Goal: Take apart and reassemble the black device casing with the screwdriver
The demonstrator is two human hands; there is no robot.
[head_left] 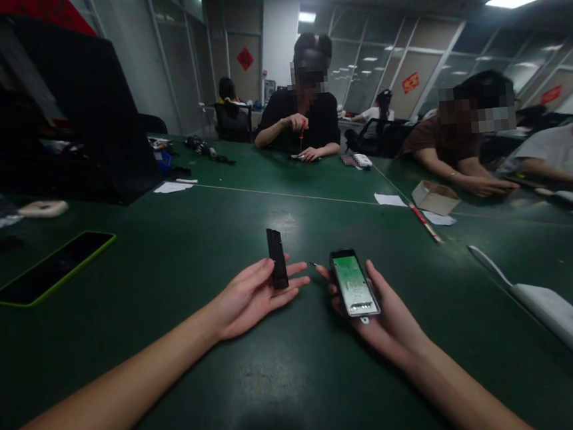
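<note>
My left hand [253,291] is palm up over the table, its thumb pressing a narrow black plastic piece [278,259] against the fingers. That piece stands nearly upright and looks like a flat cover; its exact kind I cannot make out. In my right hand [384,327] lies a phone-like device [355,282] with a dark rim, a green-and-white face and a small tab at its lower end. Fingers wrap its left side and the thumb its right. A tiny thin dark item [313,263] shows by the right fingertips. The two hands are apart.
The green table [301,387] carries a phone in a lime case [53,269] at left and a white power strip [567,324] at right. A small box [435,197] stands farther right. Across the table a person [302,113] holds a red-handled screwdriver [302,130]; others sit at right.
</note>
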